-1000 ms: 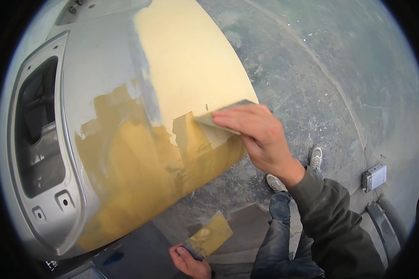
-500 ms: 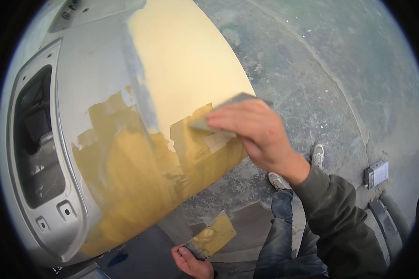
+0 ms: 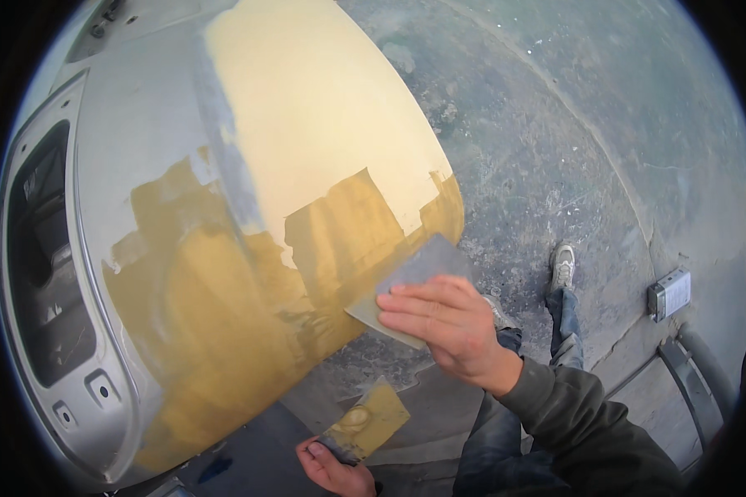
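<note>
My right hand (image 3: 456, 331) grips a flat grey spreader (image 3: 423, 265), its fingers pressed on the face. One edge of the spreader rests at or just over the lower right rim of a curved silver car body panel (image 3: 141, 108). Darker yellow body filler (image 3: 215, 290) coats the panel's near part, with a squarish fresh patch (image 3: 340, 211) reaching up into a pale cream area (image 3: 298, 99). Low in the view, my left hand (image 3: 336, 474) holds a flat plate (image 3: 394, 406) by its corner, thumb on top. A mound of yellow filler (image 3: 355, 418) sits on that plate.
A window-like opening (image 3: 41, 257) in a silver frame lies at the left. Grey, stained concrete floor (image 3: 539, 149) spreads to the right, with a metal can (image 3: 669, 294) and a dark curved bar (image 3: 688, 385). My shoe (image 3: 562, 265) stands beside the panel.
My right hand and the spreader have swept down toward me, off the cream area to the panel's rim. A small pale gap is now covered in yellow filler. My left hand has barely moved.
</note>
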Demonstrator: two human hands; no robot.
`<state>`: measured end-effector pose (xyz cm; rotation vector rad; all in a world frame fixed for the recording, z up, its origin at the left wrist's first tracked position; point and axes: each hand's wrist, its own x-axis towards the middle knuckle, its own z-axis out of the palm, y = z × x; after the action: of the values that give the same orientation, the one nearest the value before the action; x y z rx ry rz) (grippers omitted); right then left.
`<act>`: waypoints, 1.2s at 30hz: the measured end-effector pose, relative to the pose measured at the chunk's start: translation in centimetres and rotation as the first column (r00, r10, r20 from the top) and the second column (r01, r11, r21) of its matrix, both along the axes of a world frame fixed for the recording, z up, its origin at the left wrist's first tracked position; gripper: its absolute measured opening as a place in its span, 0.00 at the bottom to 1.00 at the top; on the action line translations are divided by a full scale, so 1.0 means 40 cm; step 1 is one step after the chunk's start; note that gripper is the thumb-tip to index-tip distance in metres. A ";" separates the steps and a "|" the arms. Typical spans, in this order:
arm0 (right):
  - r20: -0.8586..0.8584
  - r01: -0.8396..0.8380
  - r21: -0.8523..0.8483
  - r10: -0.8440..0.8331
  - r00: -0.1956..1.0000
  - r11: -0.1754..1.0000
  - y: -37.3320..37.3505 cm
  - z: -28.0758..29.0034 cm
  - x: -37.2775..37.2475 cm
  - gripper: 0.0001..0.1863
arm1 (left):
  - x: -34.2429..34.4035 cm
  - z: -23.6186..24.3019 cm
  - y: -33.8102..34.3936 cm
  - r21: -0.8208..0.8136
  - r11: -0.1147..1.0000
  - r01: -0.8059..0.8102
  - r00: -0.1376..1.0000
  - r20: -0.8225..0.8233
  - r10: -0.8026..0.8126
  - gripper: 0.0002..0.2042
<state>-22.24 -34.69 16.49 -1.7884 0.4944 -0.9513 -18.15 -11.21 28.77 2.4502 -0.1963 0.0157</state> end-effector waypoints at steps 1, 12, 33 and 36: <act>0.003 0.021 0.009 -0.021 1.000 1.000 -0.005 -0.005 -0.007 0.18 | 0.002 -0.002 0.001 -0.005 1.000 -0.006 1.000 -0.005 0.006 0.22; 0.078 -0.060 -0.081 0.066 0.995 0.995 -0.319 -0.090 0.112 0.23 | -0.007 -0.002 -0.028 0.021 1.000 0.005 1.000 -0.007 -0.005 0.21; 0.041 0.025 0.056 -0.028 0.999 0.998 -0.055 -0.106 -0.010 0.20 | 0.019 -0.017 -0.045 -0.018 0.998 0.059 0.998 -0.016 -0.059 0.21; 0.043 -0.038 0.076 0.035 0.998 0.996 -0.070 -0.127 -0.054 0.21 | 0.007 -0.028 -0.051 -0.016 0.998 0.055 0.998 -0.016 -0.055 0.21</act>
<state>-24.39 -37.48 11.40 -1.7002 0.4648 -0.9305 -17.87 -13.25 27.64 2.4276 -0.2548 -0.0272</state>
